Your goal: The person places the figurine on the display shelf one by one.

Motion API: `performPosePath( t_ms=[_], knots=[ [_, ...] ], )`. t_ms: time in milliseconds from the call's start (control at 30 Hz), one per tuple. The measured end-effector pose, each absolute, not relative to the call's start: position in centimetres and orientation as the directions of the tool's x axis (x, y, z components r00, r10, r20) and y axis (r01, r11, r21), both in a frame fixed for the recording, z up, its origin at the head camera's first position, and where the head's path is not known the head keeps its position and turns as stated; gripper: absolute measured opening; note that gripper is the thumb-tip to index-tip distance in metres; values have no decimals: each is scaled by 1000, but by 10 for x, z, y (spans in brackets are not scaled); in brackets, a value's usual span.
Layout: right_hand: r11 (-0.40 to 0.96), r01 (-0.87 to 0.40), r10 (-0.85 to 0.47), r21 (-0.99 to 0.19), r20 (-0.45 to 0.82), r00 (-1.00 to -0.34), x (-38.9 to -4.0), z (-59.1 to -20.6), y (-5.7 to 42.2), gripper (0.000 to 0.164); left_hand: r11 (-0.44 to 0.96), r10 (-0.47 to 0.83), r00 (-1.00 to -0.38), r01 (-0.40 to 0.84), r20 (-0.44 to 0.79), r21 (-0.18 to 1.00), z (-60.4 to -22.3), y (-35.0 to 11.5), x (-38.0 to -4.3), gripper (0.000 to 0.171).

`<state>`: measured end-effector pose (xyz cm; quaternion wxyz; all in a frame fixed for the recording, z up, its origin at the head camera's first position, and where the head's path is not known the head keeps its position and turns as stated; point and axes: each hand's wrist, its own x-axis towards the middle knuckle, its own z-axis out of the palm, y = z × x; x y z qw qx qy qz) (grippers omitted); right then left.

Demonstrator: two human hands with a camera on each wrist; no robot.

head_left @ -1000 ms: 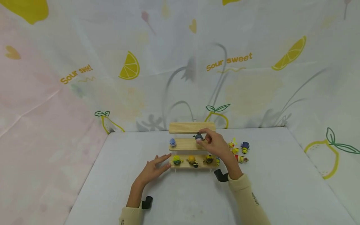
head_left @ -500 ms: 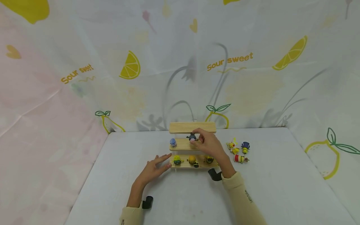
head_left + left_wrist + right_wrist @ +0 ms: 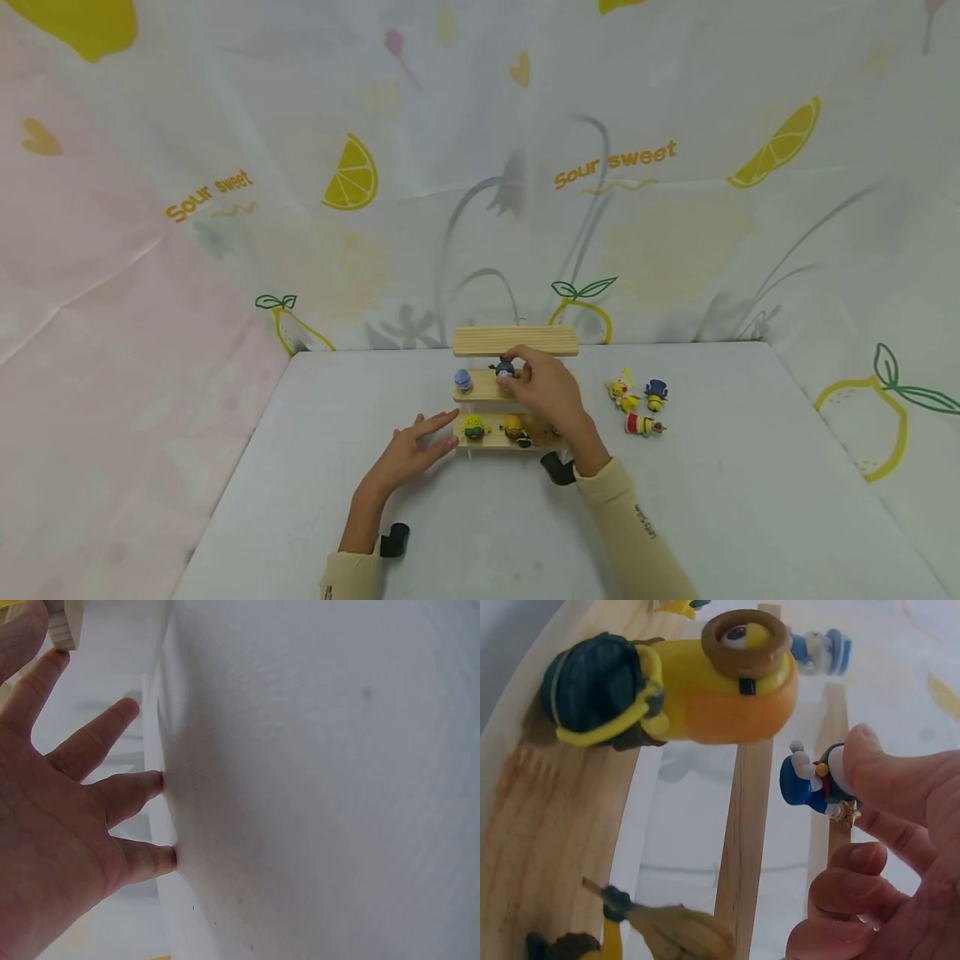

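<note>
My right hand [image 3: 551, 396] pinches a small dark-blue toy figurine [image 3: 504, 368] between thumb and fingers, over the middle tier of a three-tier wooden display shelf [image 3: 516, 341]. Up close in the right wrist view, the held figurine [image 3: 814, 778] has blue feet and a gold star-like piece. My left hand [image 3: 408, 454] is spread beside the shelf's left end. In the left wrist view its index fingertip touches the corner of a wooden board [image 3: 66, 630], while other fingertips meet the white tabletop. A pale-blue figurine [image 3: 463, 381] stands at the middle tier's left end.
On the bottom tier stand a green-yellow figurine [image 3: 473, 427] and an orange-yellow goggled one [image 3: 515, 427]; another is mostly hidden by my right wrist. Right of the shelf lie a yellow figurine [image 3: 622, 394], a purple-hatted one [image 3: 656, 393] and a red-and-white one [image 3: 642, 424].
My right hand has moved left along the middle tier with the dark-blue figurine, nearer the pale-blue one. My left hand stays where it was.
</note>
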<state>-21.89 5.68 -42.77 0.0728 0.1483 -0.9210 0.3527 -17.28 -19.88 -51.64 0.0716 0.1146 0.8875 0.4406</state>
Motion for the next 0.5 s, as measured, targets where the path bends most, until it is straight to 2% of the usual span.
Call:
performPosePath(
  t_ms=[500],
  knots=[
    [728, -249, -180, -639, 172, -969, -213, -424, 58, 34, 585, 267, -964, 153, -12, 797, -518, -199, -173, 50]
  ],
)
